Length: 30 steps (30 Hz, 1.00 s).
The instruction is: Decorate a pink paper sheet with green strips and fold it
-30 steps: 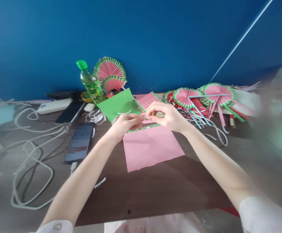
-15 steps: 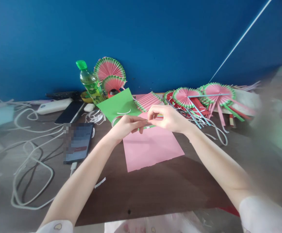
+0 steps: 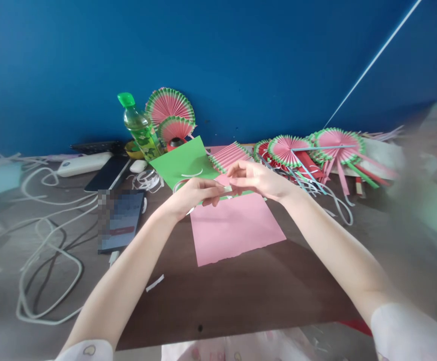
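Over the table's middle, my left hand (image 3: 199, 192) is closed, thumb and forefinger pinching a small white strip (image 3: 227, 189) that looks like paper or tape. Fingertip to fingertip with it, my right hand (image 3: 255, 179) is closed in a pinch around the strip's other end. Part of the strip is hidden by the fingers. Below the hands lies a pink sheet of paper (image 3: 237, 230) with a rough front edge. Behind my left hand is a green sheet (image 3: 184, 163) with a curled white strip on it. A pleated pink paper piece (image 3: 230, 156) rests behind my right hand.
At the back left stand a green-capped bottle (image 3: 141, 130) and pleated watermelon-coloured fans (image 3: 170, 108). More fans (image 3: 336, 145) and ribbons lie at the back right. Phones (image 3: 122, 223), a white power bank (image 3: 85, 164) and looped white cables (image 3: 79, 265) cover the left side.
My hands have drawn slightly apart, and the small white strip now shows between the fingertips. The sheets, fans and phones have stayed in place.
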Each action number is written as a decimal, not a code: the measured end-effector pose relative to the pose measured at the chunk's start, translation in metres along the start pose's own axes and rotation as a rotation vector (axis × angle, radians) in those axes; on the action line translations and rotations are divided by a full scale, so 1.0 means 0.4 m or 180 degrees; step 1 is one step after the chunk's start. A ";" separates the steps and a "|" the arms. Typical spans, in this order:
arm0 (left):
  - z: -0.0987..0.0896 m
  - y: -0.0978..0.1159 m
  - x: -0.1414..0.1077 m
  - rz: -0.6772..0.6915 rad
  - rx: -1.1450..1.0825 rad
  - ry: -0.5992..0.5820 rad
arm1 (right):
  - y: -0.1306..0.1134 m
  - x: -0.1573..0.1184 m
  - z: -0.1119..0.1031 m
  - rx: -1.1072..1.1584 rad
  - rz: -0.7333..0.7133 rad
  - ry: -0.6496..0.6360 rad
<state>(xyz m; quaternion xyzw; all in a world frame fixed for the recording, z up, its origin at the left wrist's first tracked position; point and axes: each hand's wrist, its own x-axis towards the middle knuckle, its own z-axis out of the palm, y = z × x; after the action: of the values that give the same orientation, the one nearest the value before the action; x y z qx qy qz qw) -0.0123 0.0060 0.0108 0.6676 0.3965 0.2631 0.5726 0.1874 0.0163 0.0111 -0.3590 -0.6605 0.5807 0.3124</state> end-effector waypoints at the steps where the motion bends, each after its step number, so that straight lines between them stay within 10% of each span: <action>1: -0.005 -0.007 0.003 -0.0019 0.0026 0.0065 | 0.012 0.006 -0.006 -0.0120 0.0042 0.0059; 10: -0.009 -0.124 0.051 -0.0309 0.0872 -0.0197 | 0.146 0.047 0.007 -0.2524 0.0222 0.0360; 17: -0.005 -0.133 0.054 -0.0308 0.0697 -0.0368 | 0.128 0.037 -0.031 -0.2876 0.0324 0.0410; 24: -0.010 -0.113 0.047 -0.0276 0.0856 -0.0194 | 0.129 -0.005 -0.140 -0.3488 0.0581 0.1841; 28: -0.006 -0.103 0.045 -0.0118 0.0787 0.0104 | 0.145 -0.006 -0.095 -0.3104 -0.0161 0.2253; 30: -0.001 -0.104 0.047 -0.0092 0.0630 0.0177 | 0.149 0.002 -0.048 -0.2241 -0.0390 0.1808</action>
<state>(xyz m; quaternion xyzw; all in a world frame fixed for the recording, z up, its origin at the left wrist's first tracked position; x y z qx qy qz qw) -0.0119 0.0232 -0.0316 0.7076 0.4459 0.2327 0.4963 0.2095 0.0312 -0.0457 -0.5486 -0.7259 0.1798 0.3738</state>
